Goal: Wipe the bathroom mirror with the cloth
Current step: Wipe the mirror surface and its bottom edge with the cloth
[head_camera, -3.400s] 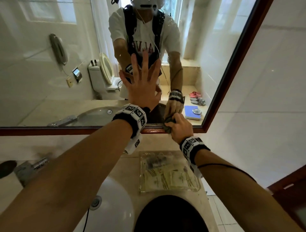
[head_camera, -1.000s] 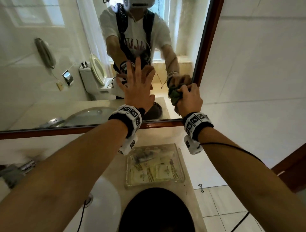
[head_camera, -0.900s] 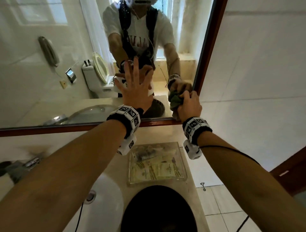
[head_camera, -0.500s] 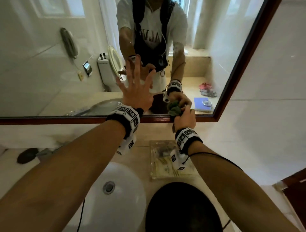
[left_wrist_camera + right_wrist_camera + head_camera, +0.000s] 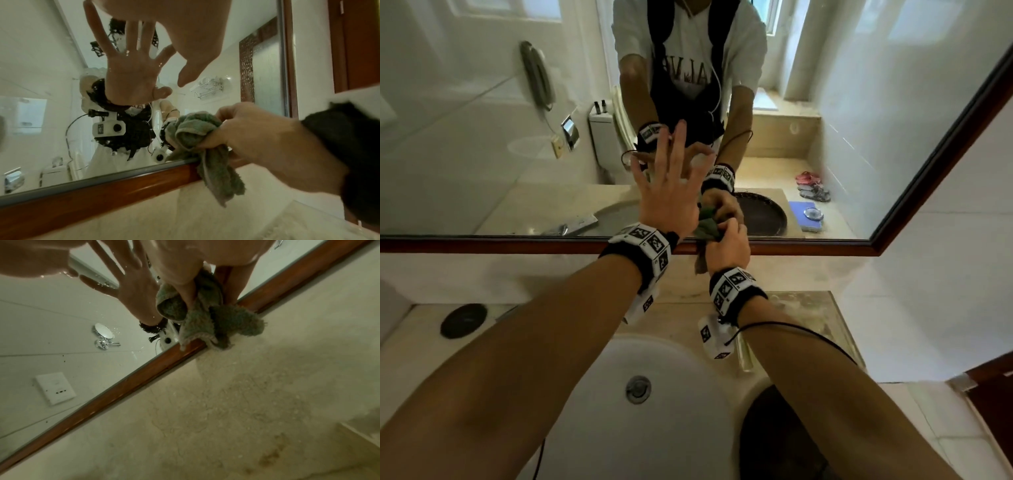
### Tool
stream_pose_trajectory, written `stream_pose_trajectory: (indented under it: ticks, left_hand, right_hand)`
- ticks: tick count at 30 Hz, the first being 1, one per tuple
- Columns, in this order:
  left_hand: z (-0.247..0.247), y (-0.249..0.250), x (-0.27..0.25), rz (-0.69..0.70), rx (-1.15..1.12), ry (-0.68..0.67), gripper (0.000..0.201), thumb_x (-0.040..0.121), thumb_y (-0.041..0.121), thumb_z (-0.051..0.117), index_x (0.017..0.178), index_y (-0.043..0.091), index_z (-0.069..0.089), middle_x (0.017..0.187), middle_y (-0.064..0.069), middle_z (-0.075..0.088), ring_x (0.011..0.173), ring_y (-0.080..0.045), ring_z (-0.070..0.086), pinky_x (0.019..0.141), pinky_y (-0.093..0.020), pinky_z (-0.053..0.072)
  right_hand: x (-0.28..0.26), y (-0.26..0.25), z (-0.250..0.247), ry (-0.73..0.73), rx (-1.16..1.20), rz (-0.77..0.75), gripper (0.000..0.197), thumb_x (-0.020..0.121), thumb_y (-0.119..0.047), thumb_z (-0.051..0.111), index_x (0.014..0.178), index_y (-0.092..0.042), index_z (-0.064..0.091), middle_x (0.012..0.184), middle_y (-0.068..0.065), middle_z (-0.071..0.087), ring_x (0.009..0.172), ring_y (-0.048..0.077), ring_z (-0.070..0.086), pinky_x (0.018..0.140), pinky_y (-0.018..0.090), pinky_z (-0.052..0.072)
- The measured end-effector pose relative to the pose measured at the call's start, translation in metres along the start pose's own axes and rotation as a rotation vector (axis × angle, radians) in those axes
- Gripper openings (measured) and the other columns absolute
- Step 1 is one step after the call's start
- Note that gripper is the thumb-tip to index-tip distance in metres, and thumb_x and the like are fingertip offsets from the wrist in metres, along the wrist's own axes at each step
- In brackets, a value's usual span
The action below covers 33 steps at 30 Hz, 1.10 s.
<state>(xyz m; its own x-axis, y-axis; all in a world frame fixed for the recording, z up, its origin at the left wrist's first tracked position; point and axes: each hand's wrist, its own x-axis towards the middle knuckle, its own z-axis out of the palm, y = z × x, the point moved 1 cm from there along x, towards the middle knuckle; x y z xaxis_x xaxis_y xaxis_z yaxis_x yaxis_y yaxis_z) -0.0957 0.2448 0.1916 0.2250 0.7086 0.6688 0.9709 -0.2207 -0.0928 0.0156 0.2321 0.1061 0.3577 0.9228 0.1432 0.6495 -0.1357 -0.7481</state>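
The wood-framed bathroom mirror fills the wall ahead of me. My left hand lies flat on the glass with its fingers spread, just above the lower frame rail. Close to its right, my right hand grips a bunched green cloth and holds it against the glass at the mirror's bottom edge. In the left wrist view the cloth hangs down over the rail from the right hand. The right wrist view shows the cloth with its loose ends over the frame.
Below the mirror is a beige counter with a white sink basin. A clear tray lies at its right and a dark round cap at its left. A black round object sits at the front. Tiled wall continues right of the mirror.
My right hand has carried the cloth from the mirror's right edge down and left along the bottom rail, ending beside the left hand. The left hand has stayed flat on the glass.
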Motion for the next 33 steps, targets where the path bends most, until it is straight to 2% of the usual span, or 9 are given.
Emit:
stream_pose_trajectory:
  ticks: [3, 7, 10, 13, 17, 22, 24, 28, 33]
  left_hand:
    - [0.002, 0.002, 0.001, -0.009, -0.024, -0.045, 0.095, 0.069, 0.029, 0.07, 0.149, 0.038, 0.018, 0.16, -0.018, -0.004, 0.146, -0.042, -0.004, 0.103, -0.075, 0.005]
    - [0.002, 0.012, 0.003, -0.036, -0.031, -0.105, 0.099, 0.074, 0.047, 0.07, 0.15, 0.038, 0.008, 0.159, -0.019, -0.013, 0.144, -0.044, -0.01, 0.103, -0.078, 0.005]
    - [0.003, 0.013, 0.004, -0.055, -0.036, -0.115, 0.1, 0.074, 0.049, 0.071, 0.149, 0.038, 0.007, 0.158, -0.016, -0.017, 0.144, -0.043, -0.012, 0.102, -0.078, 0.008]
    - [0.004, 0.016, 0.004, -0.075, -0.029, -0.118, 0.098, 0.075, 0.049, 0.071, 0.15, 0.037, 0.01, 0.158, -0.019, -0.014, 0.144, -0.044, -0.01, 0.101, -0.078, 0.011]
    - [0.003, 0.022, 0.004, -0.11, -0.092, -0.072, 0.082, 0.081, 0.043, 0.066, 0.15, 0.038, 0.021, 0.16, -0.02, -0.004, 0.145, -0.044, -0.006, 0.101, -0.079, 0.01]
    - [0.0, 0.021, 0.001, -0.12, -0.1, -0.039, 0.09, 0.074, 0.039, 0.072, 0.149, 0.04, 0.022, 0.16, -0.021, 0.003, 0.145, -0.043, -0.001, 0.104, -0.077, 0.007]
    - [-0.003, 0.017, 0.0, -0.106, -0.065, -0.026, 0.099, 0.07, 0.033, 0.076, 0.149, 0.04, 0.018, 0.16, -0.021, 0.005, 0.145, -0.043, 0.001, 0.103, -0.077, 0.009]
    - [-0.004, -0.003, 0.0, -0.127, -0.04, -0.008, 0.103, 0.067, 0.029, 0.077, 0.15, 0.039, 0.017, 0.159, -0.021, 0.005, 0.145, -0.043, 0.001, 0.101, -0.078, 0.013]
    - [-0.008, -0.033, -0.004, -0.116, -0.043, -0.031, 0.107, 0.065, 0.025, 0.075, 0.15, 0.039, 0.011, 0.16, -0.021, 0.003, 0.144, -0.045, 0.0, 0.101, -0.078, 0.012]
  right_hand:
    - [0.001, 0.003, -0.01, 0.036, 0.02, 0.033, 0.025, 0.08, -0.006, 0.053, 0.103, -0.016, 0.055, 0.113, 0.009, 0.052, 0.098, 0.031, 0.055, 0.081, 0.036, 0.043]
    - [0.012, 0.017, -0.039, 0.148, 0.1, 0.124, 0.027, 0.077, -0.003, 0.051, 0.1, -0.016, 0.059, 0.109, 0.01, 0.056, 0.093, 0.03, 0.057, 0.076, 0.032, 0.042]
    - [0.026, 0.038, -0.07, 0.286, 0.254, 0.237, 0.031, 0.075, -0.002, 0.05, 0.102, -0.015, 0.059, 0.105, 0.01, 0.063, 0.091, 0.028, 0.058, 0.075, 0.03, 0.043]
    - [0.044, 0.058, -0.102, 0.421, 0.446, 0.389, 0.038, 0.083, 0.001, 0.046, 0.118, -0.011, 0.055, 0.109, 0.013, 0.063, 0.099, 0.03, 0.06, 0.086, 0.033, 0.048]
    - [0.066, 0.062, -0.119, 0.495, 0.411, 0.518, 0.053, 0.098, -0.019, 0.045, 0.148, -0.012, 0.03, 0.145, 0.022, 0.038, 0.129, 0.039, 0.044, 0.106, 0.044, 0.037]
    - [0.076, 0.036, -0.108, 0.544, 0.477, 0.529, 0.07, 0.102, -0.043, 0.035, 0.155, -0.011, 0.002, 0.156, 0.028, 0.017, 0.143, 0.036, 0.022, 0.117, 0.043, 0.017]
    - [0.077, 0.029, -0.101, 0.554, 0.493, 0.559, 0.072, 0.102, -0.046, 0.033, 0.155, -0.011, -0.001, 0.157, 0.029, 0.011, 0.144, 0.038, 0.018, 0.118, 0.045, 0.013]
    - [0.077, 0.014, -0.083, 0.612, 0.54, 0.547, 0.07, 0.102, -0.045, 0.034, 0.155, -0.011, 0.005, 0.154, 0.029, 0.017, 0.14, 0.041, 0.022, 0.117, 0.043, 0.014]
    - [0.063, -0.015, -0.058, 0.534, 0.601, 0.544, 0.07, 0.102, -0.047, 0.033, 0.155, -0.015, 0.0, 0.158, 0.028, 0.006, 0.146, 0.039, 0.009, 0.118, 0.043, 0.004]
